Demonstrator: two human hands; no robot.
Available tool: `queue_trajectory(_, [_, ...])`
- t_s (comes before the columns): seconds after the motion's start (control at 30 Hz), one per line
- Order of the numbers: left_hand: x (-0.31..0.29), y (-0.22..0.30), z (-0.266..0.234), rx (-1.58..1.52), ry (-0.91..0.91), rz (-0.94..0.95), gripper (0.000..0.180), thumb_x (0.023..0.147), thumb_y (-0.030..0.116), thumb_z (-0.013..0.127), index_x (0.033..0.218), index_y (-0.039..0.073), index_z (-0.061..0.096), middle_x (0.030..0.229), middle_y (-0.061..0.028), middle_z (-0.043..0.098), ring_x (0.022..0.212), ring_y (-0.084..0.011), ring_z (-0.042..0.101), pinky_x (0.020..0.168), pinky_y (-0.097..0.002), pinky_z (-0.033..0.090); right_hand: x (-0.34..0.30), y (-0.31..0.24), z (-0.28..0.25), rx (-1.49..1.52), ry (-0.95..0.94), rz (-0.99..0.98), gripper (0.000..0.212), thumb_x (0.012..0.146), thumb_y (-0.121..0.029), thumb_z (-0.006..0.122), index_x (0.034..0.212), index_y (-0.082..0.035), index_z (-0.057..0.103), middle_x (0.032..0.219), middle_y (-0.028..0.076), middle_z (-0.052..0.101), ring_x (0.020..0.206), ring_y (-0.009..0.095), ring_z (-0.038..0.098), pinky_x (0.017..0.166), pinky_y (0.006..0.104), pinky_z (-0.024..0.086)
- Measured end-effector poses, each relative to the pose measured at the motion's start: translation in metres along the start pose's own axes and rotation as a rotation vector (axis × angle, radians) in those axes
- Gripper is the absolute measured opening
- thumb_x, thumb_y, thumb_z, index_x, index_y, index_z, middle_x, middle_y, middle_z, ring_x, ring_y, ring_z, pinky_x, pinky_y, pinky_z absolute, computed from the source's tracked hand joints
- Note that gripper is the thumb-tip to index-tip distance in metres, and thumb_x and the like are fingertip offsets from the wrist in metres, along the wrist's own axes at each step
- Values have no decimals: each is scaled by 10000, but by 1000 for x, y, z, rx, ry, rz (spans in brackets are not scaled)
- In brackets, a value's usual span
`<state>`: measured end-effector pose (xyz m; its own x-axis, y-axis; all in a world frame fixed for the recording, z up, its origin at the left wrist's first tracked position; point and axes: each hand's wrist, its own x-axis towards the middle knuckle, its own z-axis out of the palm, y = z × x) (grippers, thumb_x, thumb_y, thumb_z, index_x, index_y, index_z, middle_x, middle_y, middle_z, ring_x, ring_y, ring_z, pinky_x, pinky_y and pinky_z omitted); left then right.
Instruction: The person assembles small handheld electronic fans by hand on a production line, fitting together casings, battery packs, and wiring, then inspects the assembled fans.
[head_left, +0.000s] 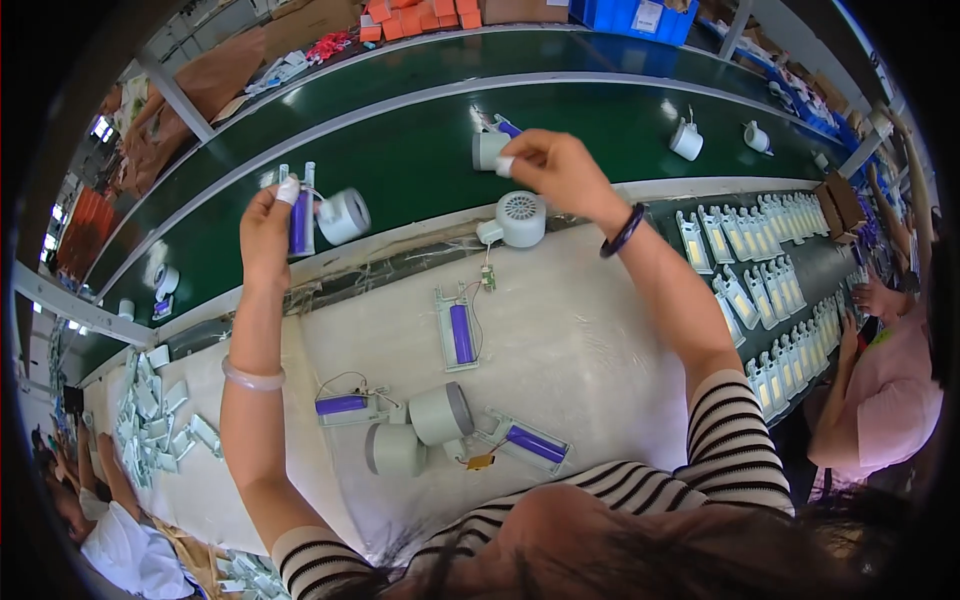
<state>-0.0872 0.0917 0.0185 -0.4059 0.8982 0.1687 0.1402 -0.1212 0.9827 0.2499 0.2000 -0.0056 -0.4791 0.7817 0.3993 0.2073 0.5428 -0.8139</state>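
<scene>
My left hand (pixel 266 224) is raised over the green conveyor belt (pixel 420 160) and grips a purple battery in a pale holder (pixel 301 212); a white round fan head (pixel 345 216) hangs from it by a wire. My right hand (pixel 556 173) holds another white round fan head with a purple battery part (pixel 492 146) above the belt. Both index fingertips wear white finger cots. Just below my right hand, a white fan head with a vented face (pixel 520 217) lies at the bench edge.
On the white bench (pixel 580 350) lie a holder with a purple battery (pixel 459 330), two more battery holders (pixel 343 405) (pixel 535 443) and two grey-white round housings (pixel 418 428). Rows of pale holders (pixel 760 270) fill the right side. White fan parts (pixel 686 140) ride the belt. People work at left and right.
</scene>
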Motion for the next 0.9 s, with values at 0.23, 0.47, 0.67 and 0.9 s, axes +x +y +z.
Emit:
queue_trajectory(0.23, [44, -43, -33, 863, 393, 447, 334, 761, 115, 653, 1069, 0, 595, 1051, -181, 636, 959, -300, 614, 850, -364, 471, 88, 70, 0, -20, 54, 161, 225, 826, -186, 623, 885, 28, 657, 741, 102, 662, 663, 161, 630, 618, 288, 493])
queue_trajectory(0.47, [12, -47, 13, 793, 94, 569, 299, 748, 126, 668, 1046, 105, 653, 1229, -193, 543, 1098, -358, 527, 941, -394, 399, 153, 81, 38, -700, -209, 308, 405, 719, -342, 683, 891, 25, 695, 938, 240, 655, 889, 348, 638, 799, 394, 494])
queue_trajectory(0.67, [-9, -15, 31, 325, -334, -59, 384, 844, 161, 623, 1201, 35, 560, 1307, -127, 493, 1201, -201, 476, 959, -294, 383, 128, 70, 51, 127, -280, 347, 222, 766, -189, 644, 852, 11, 687, 858, 128, 687, 725, 192, 627, 706, 302, 501])
queue_trajectory(0.9, [-19, -30, 64, 417, -190, 291, 741, 776, 236, 719, 1353, -45, 349, 1277, -186, 486, 1202, -264, 454, 998, -362, 369, 69, -25, 59, 611, -393, 234, 199, 915, -146, 518, 998, 19, 593, 976, 140, 664, 853, 174, 639, 783, 277, 503])
